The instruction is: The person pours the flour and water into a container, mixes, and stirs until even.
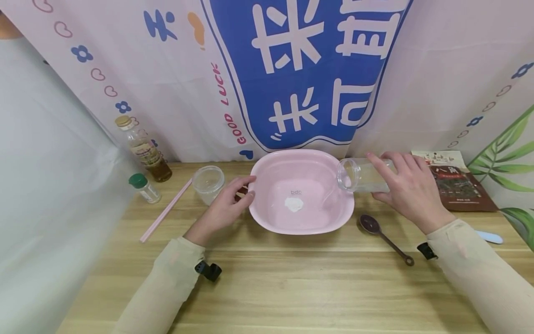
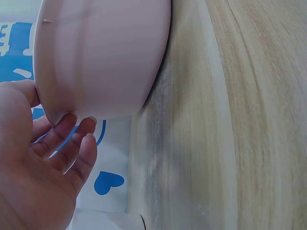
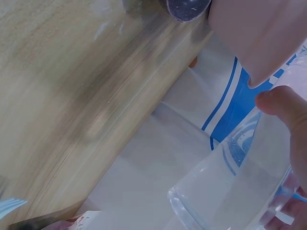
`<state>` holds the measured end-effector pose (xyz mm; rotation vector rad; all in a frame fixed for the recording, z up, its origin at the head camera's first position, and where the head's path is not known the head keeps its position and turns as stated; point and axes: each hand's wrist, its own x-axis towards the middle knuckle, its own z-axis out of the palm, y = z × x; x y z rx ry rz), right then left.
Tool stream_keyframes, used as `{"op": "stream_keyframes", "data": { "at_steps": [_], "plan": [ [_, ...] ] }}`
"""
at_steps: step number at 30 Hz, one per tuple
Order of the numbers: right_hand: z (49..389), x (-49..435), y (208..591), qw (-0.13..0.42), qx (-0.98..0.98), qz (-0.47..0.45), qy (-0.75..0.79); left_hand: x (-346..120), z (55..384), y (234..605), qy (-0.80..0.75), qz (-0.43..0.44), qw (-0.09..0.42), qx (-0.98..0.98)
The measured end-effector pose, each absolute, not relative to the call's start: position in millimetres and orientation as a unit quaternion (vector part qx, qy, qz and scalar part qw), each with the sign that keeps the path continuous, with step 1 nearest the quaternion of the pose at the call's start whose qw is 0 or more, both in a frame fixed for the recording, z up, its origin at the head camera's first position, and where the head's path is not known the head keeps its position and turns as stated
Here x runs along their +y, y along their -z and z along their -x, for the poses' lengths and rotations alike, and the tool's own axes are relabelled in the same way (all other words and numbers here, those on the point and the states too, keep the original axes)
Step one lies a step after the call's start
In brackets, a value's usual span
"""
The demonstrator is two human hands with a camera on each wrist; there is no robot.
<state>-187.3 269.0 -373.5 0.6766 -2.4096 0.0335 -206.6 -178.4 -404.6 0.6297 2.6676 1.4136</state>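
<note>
A pink plastic basin stands on the wooden table with a small patch of white powder on its bottom. My left hand grips the basin's left rim, thumb at the rim and fingertips against the outer wall in the left wrist view. In my right hand is a clear jar, tipped nearly sideways with its mouth over the basin's right rim. A thin stream of clear liquid runs from the jar into the basin.
A clear round container sits behind my left hand. Further left are pink chopsticks, a green-capped shaker and an oil bottle. At right lie a brown measuring spoon, a brown packet and a light-blue handle. A printed curtain hangs behind.
</note>
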Motion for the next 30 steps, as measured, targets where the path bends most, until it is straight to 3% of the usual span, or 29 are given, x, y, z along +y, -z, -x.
{"op": "stream_keyframes", "data": {
  "at_steps": [30],
  "plan": [
    [190.0, 269.7, 373.4, 0.328, -0.905, -0.272, 0.0, -178.2, 205.1, 403.1, -0.46, -0.195, 0.039, 0.865]
  ]
}}
